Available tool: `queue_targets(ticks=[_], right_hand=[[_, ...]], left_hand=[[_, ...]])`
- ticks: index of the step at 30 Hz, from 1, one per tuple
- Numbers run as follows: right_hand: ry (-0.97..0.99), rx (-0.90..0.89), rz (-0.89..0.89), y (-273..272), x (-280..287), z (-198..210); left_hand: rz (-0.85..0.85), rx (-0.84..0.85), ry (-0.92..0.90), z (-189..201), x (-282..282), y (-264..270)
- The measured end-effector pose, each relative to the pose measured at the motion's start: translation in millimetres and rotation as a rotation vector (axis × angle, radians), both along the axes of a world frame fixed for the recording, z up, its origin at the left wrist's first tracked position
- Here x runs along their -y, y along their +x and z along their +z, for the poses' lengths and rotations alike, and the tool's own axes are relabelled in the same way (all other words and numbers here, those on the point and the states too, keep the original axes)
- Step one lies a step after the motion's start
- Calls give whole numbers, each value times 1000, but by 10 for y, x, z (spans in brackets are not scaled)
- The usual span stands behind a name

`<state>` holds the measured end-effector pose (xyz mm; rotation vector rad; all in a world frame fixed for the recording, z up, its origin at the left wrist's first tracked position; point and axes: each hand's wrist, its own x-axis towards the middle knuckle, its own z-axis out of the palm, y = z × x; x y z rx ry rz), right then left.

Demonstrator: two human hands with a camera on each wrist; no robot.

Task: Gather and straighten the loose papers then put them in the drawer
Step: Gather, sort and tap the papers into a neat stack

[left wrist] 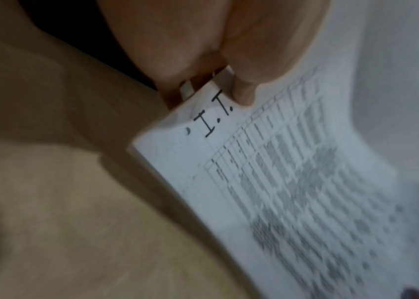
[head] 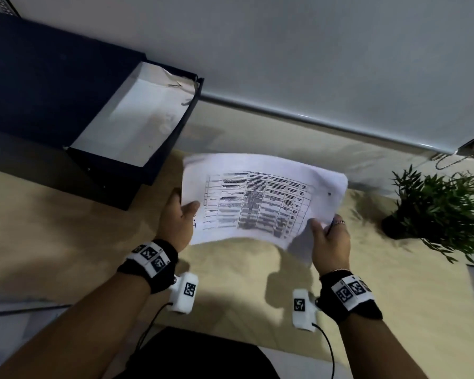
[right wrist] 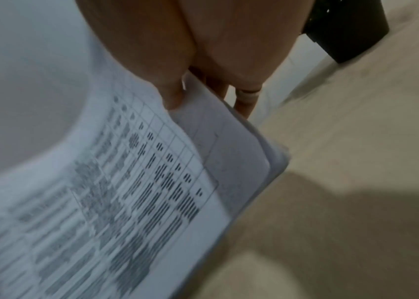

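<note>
Wristbands with black-and-white markers (head: 150,257) sit on both my forearms. My left hand (head: 175,218) pinches the left edge of the white printed paper stack (head: 260,198), thumb on top; my right hand (head: 330,243) pinches the right edge likewise. The stack sags between both grips, above the beige tabletop (head: 66,242). Beyond my left grip stands the dark blue open drawer (head: 137,116); beyond my right grip, a green potted plant (head: 443,212).

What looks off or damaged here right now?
The white lining at the open drawer's far corner is torn and crumpled. The papers, gripped by the left hand and right hand, bow upward.
</note>
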<state>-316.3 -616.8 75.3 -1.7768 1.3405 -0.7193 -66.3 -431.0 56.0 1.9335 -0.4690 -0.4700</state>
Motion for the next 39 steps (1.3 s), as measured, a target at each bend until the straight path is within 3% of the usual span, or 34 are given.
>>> queue_targets(ticks=[2, 6, 10, 14, 18, 23, 28, 30, 34, 37, 39], right_hand=[[49, -55, 54, 28, 18, -82], [332, -291, 127, -21, 54, -656], [403, -312, 33, 17, 24, -805], [516, -109, -6, 55, 13, -705], [495, -226, 18, 23, 59, -637], [406, -136, 65, -84, 199, -420], [613, 381, 20, -133, 346, 175], [671, 508, 62, -103, 366, 473], [758, 589, 157, 4, 317, 979], [766, 625, 235, 212, 248, 1219], [739, 639, 299, 391, 178, 1341]], left_hand=[[-22, -93, 98, -67, 0, 74], [-179, -170, 492, -347, -81, 123], [-166, -126, 503, -387, -41, 42], [-121, -206, 473, -396, -71, 70], [-116, -239, 578, -330, -117, 86], [-108, 37, 361, 123, -35, -101], [-150, 309, 141, 877, 28, -54], [-154, 294, 71, 1212, 51, -4], [-118, 252, 5, 1744, 24, 158], [-84, 214, -13, 1926, -57, 480], [-60, 103, -83, 1997, -105, 661]])
